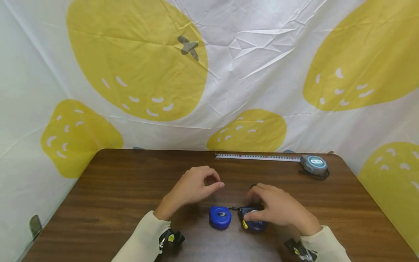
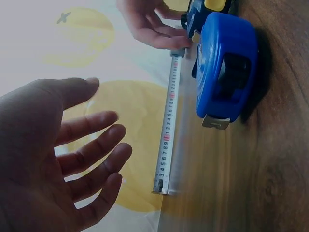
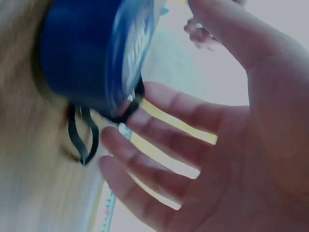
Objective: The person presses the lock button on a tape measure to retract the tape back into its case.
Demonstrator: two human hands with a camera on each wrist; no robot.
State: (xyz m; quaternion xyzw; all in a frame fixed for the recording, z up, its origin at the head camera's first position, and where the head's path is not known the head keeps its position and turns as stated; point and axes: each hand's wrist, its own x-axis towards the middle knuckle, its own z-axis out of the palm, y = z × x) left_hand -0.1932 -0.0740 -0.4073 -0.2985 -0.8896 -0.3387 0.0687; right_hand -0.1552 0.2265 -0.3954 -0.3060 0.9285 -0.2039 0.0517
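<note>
A blue tape measure [image 1: 220,217] lies on the table between my two hands. To its right sits a dark blue tape measure [image 1: 255,225] with a yellow button and a black strap [image 3: 83,137]. My right hand [image 1: 278,205] is over this darker one, thumb in front of it and fingers behind. In the right wrist view those fingers are fairly straight and spread beside the case, not wrapped round it. My left hand [image 1: 196,184] hovers behind and left of the blue tape measure, fingers loosely bent, holding nothing. The blue case's metal end hook [image 2: 216,122] shows in the left wrist view.
Near the table's back edge rests a grey tape measure [image 1: 314,165]. Its blade [image 1: 258,157] is pulled out to the left along that edge. A white cloth with yellow fruit shapes [image 1: 140,65] hangs behind the brown wooden table [image 1: 108,207].
</note>
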